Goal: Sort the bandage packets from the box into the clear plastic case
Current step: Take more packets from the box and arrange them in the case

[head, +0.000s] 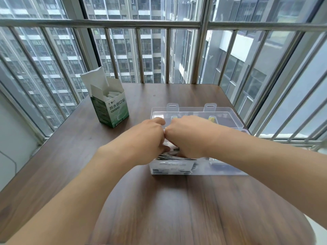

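Bandage packets [174,157]: a row stands on edge in the near-left compartment of the clear plastic case [228,169], their printed faces showing through its front wall; a few more lie under the two hands, just above that row.
Bandage box [110,105]: green and white, upright, top flaps open, well apart from the case at the table's far left; white packets still show inside its mouth.
Left hand [141,138]: knuckles up, fingers curled down into the compartment; it appears to pinch the left end of the loose packets, though the fingertips are hidden.
Right hand [187,137]: touches the left hand at the knuckles, fingers curled down over the right end of the same packets; exactly how it grips cannot be told.
Case lid [194,112]: open, tilted back beyond the hands, its two latch tabs pointing up.
Wooden table [177,209]: carries both the box and the case.
Risk, jamming: the compartment looks nearly full, so pressing more packets in could bend them or spring the standing row out of line.
Risk, case shift: a downward push at the near-left corner may slide or tip the light case.
Risk, incomplete sort: packets left in the box are easily overlooked.
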A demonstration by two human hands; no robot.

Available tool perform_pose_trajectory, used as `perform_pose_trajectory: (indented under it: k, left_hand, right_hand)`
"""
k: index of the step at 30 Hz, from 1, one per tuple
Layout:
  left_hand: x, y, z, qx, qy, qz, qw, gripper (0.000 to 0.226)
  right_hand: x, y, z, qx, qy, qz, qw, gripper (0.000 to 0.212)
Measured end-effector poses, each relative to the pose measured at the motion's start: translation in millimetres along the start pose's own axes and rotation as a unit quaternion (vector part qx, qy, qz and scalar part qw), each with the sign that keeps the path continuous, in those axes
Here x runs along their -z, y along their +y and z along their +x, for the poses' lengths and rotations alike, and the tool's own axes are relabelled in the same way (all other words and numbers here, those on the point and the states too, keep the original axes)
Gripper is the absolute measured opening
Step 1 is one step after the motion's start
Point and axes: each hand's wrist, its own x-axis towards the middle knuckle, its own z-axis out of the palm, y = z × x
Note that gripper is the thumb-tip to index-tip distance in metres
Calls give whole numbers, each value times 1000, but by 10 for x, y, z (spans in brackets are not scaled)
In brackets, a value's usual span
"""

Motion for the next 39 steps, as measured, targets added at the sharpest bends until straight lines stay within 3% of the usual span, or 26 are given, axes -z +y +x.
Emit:
perform_pose_trajectory:
  k: [6,11,17,22,24,27,33,39]
  left_hand:
    - [-41,2,-13,-1,24,-12,1000,16]
    - [-32,10,4,13,21,-13,1000,14]
    - [-32,51,-4,34,26,4,999,13]
    - [-31,94,1,52,32,24,998,19]
    - [-20,106,2,58,27,29,998,27]
    - [4,127,-8,60,24,34,997,29]
    - [58,194,56,44,28,120,991,22]
    - [104,253,98,24,25,173,984,53]
  right_hand:
    - [-33,51,17,-19,-21,4,1000,38]
    - [45,13,39,-10,-17,8,1000,52]
    - [6,-28,16,-12,4,7,1000,51]
    - [-18,52,-26,-25,-8,96,995,39]
    - [-22,152,-65,-41,-9,182,982,25]
    - [8,267,-176,-64,-72,315,944,31]
    - [-16,346,-209,-60,-160,414,894,28]
    - [-43,344,-140,-81,-193,482,851,25]
